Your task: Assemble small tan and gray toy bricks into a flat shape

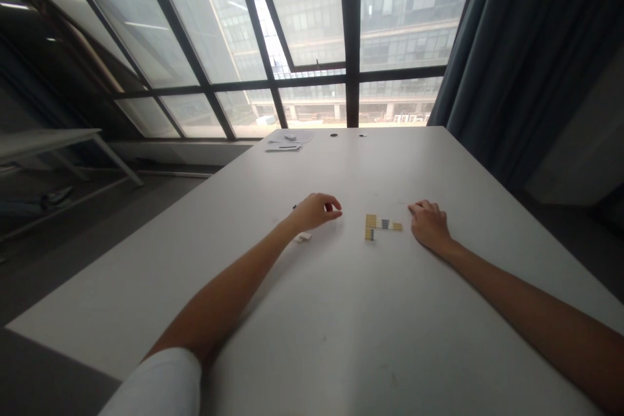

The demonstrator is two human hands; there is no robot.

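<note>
My left hand hovers over the white table, fingers curved and a gap between thumb and fingertips; nothing shows in it. Below its wrist lie small whitish flat pieces, partly hidden by the arm. Between my hands is a flat group of small yellow, grey and white pieces, set edge to edge in a bent shape. Just right of that group my right hand rests palm down on the table, fingers loosely bent and index finger reaching forward. I see nothing held in it.
Papers with a small object on top lie at the table's far left corner. Two small dark round things are near the far edge. Windows stand behind, a dark curtain at right, another table at left.
</note>
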